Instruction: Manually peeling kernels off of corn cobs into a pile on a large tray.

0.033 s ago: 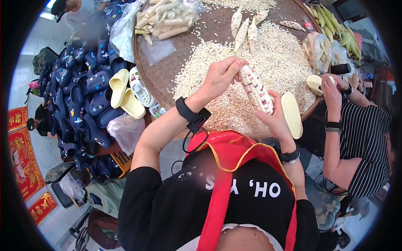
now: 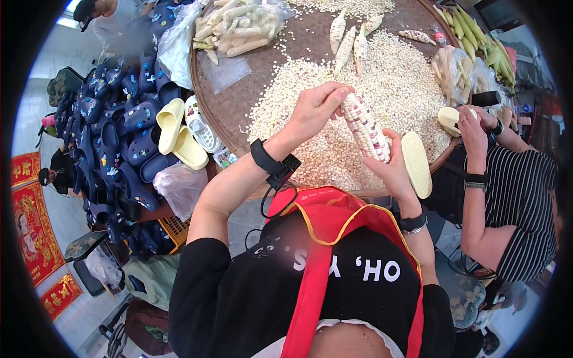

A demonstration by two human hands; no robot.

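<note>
An ear of corn (image 2: 365,128) with white and dark red kernels is held aslant between both my hands, over a wide round tray (image 2: 256,98). The far end of the ear is gripped by my left hand (image 2: 319,110), thumb and fingers pinching it. My right hand (image 2: 394,167) wraps round the near end. Loose pale kernels (image 2: 286,149) lie heaped beneath and beyond the ear. Just right of my right hand is a pale yellow slipper (image 2: 416,165) at the tray's near edge. Several more ears (image 2: 344,51) rest on the kernels farther away.
Bare cobs (image 2: 239,30) fill a clear bag at the far left. Navy clogs (image 2: 140,116) are piled left of the tray, with yellow slippers (image 2: 171,126) beside them. At right, a co-worker's hand (image 2: 473,128) is at the tray edge. Husked green corn (image 2: 468,30) lies far right.
</note>
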